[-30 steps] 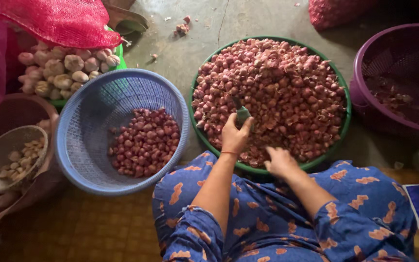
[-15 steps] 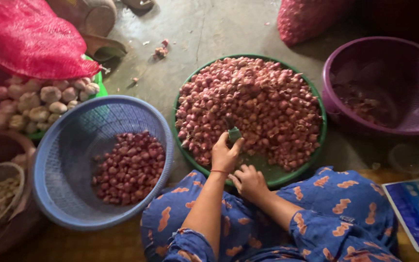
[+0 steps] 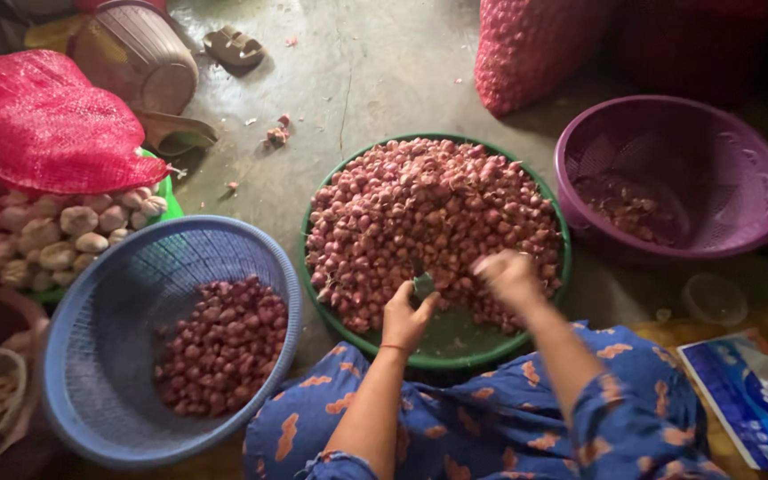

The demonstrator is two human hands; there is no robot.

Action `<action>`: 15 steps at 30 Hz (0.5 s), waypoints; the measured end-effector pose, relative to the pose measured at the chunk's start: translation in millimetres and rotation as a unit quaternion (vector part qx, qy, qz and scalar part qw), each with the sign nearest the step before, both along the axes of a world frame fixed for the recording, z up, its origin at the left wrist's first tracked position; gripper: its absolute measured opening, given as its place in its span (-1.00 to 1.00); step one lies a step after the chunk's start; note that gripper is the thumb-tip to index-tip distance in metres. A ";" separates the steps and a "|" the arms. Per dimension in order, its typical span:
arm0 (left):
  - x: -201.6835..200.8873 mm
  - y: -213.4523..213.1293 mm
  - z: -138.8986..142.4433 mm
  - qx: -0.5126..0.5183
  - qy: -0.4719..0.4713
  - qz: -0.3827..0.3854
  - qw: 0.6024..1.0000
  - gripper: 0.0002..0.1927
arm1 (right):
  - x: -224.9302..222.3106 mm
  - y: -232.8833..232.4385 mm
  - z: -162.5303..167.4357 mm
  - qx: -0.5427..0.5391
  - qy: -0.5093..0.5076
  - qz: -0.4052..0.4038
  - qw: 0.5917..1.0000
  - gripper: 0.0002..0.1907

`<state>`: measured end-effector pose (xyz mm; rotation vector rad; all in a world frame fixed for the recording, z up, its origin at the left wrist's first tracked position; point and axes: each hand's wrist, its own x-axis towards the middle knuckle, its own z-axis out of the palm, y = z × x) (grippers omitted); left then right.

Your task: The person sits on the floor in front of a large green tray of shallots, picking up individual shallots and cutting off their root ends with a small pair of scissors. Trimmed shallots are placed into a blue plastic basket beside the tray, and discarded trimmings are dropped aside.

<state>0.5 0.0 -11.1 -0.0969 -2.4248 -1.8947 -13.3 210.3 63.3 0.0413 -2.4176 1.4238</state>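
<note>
A round green plastic basin heaped with small reddish-purple shallots is set on the grey concrete floor, near its front edge, directly before the seated person's knees, which are covered in blue cloth with orange marks. The left hand is held at the near rim of the basin, where a bare green patch of the basin's bottom is exposed; a small dark blade-like tool is gripped in its closed fingers, with the tip raised against the edge of the heap. The right hand is seen over the near right part of the heap, blurred by motion; whether anything is grasped in it cannot be told.

To the left of the basin, just beside it, a round blue plastic mesh basket is placed, with a smaller pile of darker, cleaned shallots lying in its bottom. Further left, pale garlic bulbs are heaped under a red net sack. At the right edge of the floor a purple plastic mesh basket holding a few papery skins is found, well apart from the hands. A second filled red net sack is leaned at the far edge.
</note>
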 end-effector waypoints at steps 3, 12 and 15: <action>3.4 5.0 5.6 0.015 -0.012 -0.017 1.000 -0.70 | -20.3 70.4 37.0 0.042 0.085 -0.097 0.991 -0.76; -0.6 2.9 1.3 0.044 -0.015 0.030 0.998 -0.64 | -38.9 208.1 43.2 0.593 0.157 -0.380 0.693 -0.50; -5.0 8.0 0.1 0.044 0.012 0.054 0.998 -0.59 | -40.0 164.3 30.3 0.447 0.143 -0.222 0.855 -0.73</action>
